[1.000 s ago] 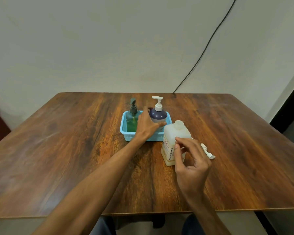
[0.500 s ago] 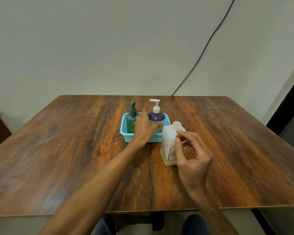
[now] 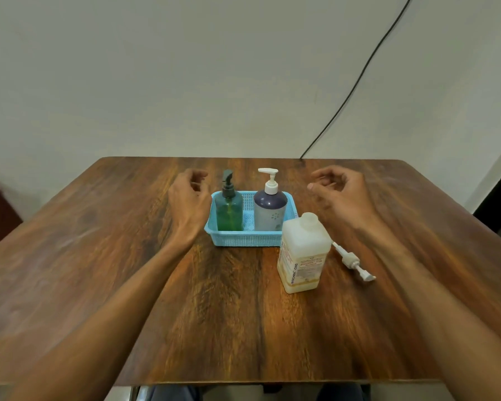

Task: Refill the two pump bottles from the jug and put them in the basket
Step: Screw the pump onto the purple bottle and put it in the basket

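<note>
Left hand and right hand hover loosely curled, holding nothing, flanking the basket near the table's far edge.

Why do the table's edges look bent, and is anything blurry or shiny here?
Head view: the wide-angle lens bows the edges of the brown wooden table; a pale sheen lies on its left side; the green pump bottle, the navy-and-white pump bottle and the light blue plastic basket are sharp; the right forearm looks soft; lighting is even, shadows faint.
</note>
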Action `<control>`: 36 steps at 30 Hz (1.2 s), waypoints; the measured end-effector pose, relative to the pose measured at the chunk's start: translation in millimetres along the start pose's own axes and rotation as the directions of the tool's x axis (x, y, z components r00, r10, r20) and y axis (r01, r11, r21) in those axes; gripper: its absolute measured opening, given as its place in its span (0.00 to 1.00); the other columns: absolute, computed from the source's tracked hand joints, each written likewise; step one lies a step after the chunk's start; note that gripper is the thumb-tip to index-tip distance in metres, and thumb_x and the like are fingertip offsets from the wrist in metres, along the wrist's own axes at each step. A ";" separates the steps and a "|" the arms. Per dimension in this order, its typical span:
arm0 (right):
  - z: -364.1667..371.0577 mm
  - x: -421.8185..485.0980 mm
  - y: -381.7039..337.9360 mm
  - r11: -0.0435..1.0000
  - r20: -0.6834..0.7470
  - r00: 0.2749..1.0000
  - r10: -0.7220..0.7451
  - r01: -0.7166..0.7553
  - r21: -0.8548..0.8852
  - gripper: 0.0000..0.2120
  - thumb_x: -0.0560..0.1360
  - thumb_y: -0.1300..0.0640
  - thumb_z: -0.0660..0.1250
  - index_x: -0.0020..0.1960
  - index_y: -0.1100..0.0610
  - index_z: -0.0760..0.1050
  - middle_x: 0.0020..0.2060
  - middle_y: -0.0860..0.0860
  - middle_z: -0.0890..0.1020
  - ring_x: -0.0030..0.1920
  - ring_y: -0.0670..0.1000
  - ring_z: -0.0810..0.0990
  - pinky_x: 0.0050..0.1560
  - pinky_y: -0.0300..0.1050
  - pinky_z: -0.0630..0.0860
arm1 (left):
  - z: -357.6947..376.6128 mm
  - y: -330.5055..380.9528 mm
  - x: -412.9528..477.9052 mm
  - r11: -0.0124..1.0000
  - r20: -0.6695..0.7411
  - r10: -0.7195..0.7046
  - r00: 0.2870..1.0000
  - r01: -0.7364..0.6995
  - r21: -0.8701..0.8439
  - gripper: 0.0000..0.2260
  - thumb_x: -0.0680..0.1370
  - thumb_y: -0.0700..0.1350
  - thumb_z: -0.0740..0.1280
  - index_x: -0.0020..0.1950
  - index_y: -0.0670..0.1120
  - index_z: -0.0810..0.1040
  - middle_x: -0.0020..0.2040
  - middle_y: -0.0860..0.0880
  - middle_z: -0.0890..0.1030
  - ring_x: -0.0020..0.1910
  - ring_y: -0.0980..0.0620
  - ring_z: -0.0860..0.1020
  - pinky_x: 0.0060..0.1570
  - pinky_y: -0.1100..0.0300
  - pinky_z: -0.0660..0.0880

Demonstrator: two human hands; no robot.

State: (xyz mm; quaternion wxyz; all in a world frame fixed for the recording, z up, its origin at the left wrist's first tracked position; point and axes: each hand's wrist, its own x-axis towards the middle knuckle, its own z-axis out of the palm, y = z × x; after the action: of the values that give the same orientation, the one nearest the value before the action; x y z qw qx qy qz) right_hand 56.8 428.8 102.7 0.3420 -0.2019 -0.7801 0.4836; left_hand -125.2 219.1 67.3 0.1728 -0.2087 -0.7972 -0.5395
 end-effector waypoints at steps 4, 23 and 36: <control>12.9 38.4 30.9 0.944 0.225 0.948 0.227 -0.157 -0.291 0.17 0.76 0.55 0.74 0.63 0.56 0.76 0.50 0.52 0.81 0.45 0.51 0.83 0.32 0.36 0.76 | 7.9 -27.2 10.2 0.978 0.253 -0.178 0.951 0.143 0.149 0.17 0.82 0.43 0.68 0.70 0.42 0.74 0.65 0.44 0.79 0.59 0.48 0.79 0.61 0.48 0.79; 54.6 105.5 80.4 0.810 0.357 0.843 0.402 -0.145 -0.569 0.12 0.75 0.64 0.73 0.57 0.60 0.77 0.51 0.55 0.85 0.37 0.46 0.85 0.29 0.36 0.77 | 45.3 -49.0 56.8 0.941 0.484 -0.310 0.818 0.194 0.276 0.09 0.78 0.32 0.68 0.58 0.36 0.81 0.52 0.40 0.85 0.45 0.45 0.85 0.43 0.45 0.85; 75.7 192.0 82.5 0.770 0.268 0.871 0.412 -0.176 -0.613 0.11 0.73 0.66 0.72 0.55 0.64 0.78 0.49 0.57 0.85 0.41 0.51 0.84 0.39 0.45 0.82 | 96.2 -48.0 133.2 0.945 0.450 -0.288 0.845 0.176 0.274 0.06 0.80 0.34 0.67 0.56 0.36 0.80 0.52 0.37 0.83 0.45 0.41 0.86 0.44 0.45 0.85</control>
State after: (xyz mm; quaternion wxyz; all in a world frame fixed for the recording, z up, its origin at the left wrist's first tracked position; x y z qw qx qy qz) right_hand -131.1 543.3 71.4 0.0228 -0.3170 -0.8973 0.3063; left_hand -268.6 312.4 61.8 -0.0768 -0.2177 -0.8895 -0.3943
